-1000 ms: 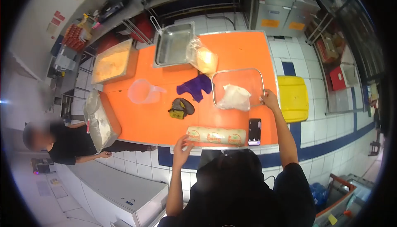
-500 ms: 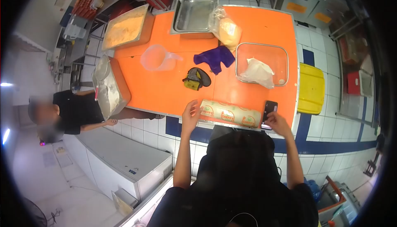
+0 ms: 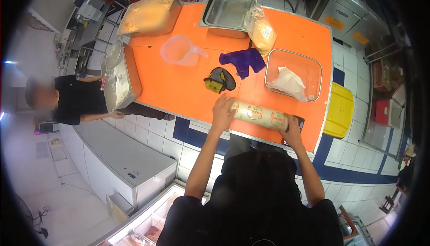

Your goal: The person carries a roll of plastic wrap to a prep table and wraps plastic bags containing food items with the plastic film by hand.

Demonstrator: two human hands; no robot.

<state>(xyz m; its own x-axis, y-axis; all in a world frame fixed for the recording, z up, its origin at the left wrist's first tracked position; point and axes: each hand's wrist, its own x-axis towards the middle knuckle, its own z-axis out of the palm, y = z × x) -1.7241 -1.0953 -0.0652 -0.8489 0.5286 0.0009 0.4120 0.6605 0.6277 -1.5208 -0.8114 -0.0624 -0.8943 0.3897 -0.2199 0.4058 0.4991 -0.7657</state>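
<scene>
A printed plastic-wrapped roll (image 3: 257,114) lies between my two hands at the near edge of the orange table (image 3: 179,89). My left hand (image 3: 223,111) is closed round its left end, and my right hand (image 3: 292,132) grips the right end. Partly hidden behind my right hand is a dark phone (image 3: 300,124). Beyond the roll are a grey and yellow pouch (image 3: 219,80), a purple cloth (image 3: 244,62) and a wire basket (image 3: 320,77) with a white bag (image 3: 290,83) in it.
A clear jug (image 3: 179,51), a bag of yellowish powder (image 3: 262,33), a steel pan (image 3: 230,6) and a tray of orange-yellow powder (image 3: 148,15) stand farther back. At the left, another person (image 3: 74,98) is beside a tray of white powder (image 3: 118,82). A yellow lid (image 3: 339,111) is at the right.
My right hand has left the basket, passed over the phone and taken hold of the roll's right end. My left hand has closed on the left end. The view has shifted.
</scene>
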